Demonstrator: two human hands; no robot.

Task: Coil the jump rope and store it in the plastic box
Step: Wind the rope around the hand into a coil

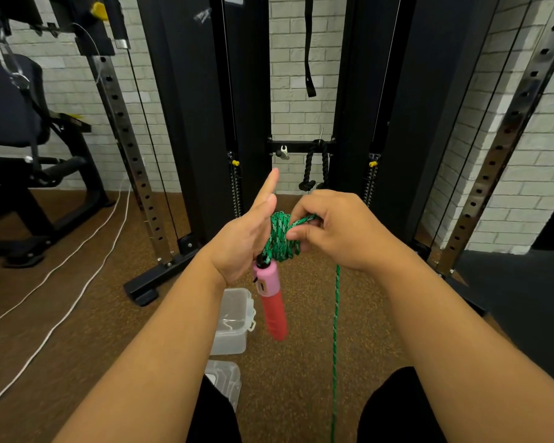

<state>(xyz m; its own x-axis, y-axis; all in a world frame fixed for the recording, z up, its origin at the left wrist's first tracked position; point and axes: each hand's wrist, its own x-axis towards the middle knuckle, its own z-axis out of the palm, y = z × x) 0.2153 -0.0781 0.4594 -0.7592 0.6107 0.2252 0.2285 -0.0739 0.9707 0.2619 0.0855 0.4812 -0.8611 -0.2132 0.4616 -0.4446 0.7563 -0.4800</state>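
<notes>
Coils of green braided jump rope (pixel 280 236) are stacking round the flat, straight-fingered left hand (pixel 242 241) while the right hand (pixel 336 231) is pinching the strand, and slack could be letting them slide off toward the dangling pink-and-red handle (pixel 271 302).

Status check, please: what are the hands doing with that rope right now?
Left hand open, rope coiled round it. Right hand pinching rope. Handle dangling. Box open on floor, unobstructed.
</notes>
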